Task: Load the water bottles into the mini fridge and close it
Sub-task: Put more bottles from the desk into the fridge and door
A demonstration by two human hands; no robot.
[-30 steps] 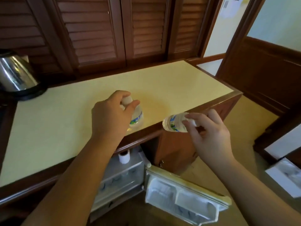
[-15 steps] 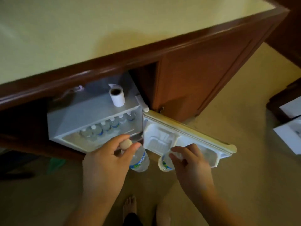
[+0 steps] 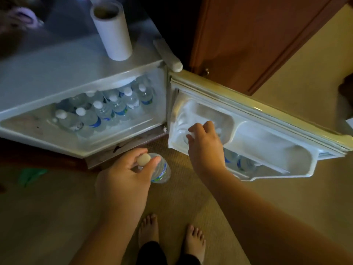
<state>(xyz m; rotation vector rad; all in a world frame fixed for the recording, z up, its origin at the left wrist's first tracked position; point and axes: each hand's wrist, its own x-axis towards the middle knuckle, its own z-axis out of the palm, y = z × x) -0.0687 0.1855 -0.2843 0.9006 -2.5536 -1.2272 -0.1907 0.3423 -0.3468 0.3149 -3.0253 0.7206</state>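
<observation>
The white mini fridge (image 3: 57, 73) stands open under the counter, with several clear water bottles (image 3: 107, 109) upright inside. Its door (image 3: 267, 115) is swung out to the right. My left hand (image 3: 126, 180) grips a clear water bottle (image 3: 161, 169) by its cap, low in front of the fridge opening. My right hand (image 3: 205, 142) reaches into the door's upper shelf, fingers closed on a bottle cap; the bottle itself is mostly hidden by the hand. More bottles (image 3: 242, 163) sit in the door's lower shelf.
A white paper roll (image 3: 112, 31) stands on top of the fridge. A wooden cabinet door (image 3: 248, 35) is behind the fridge door. Bare feet (image 3: 172, 238) stand on the beige carpet below. Something green (image 3: 30, 175) lies on the floor at left.
The view has dropped from the countertop down to the fridge. Both hands came down with their bottles; my right hand has gone into the door's upper shelf.
</observation>
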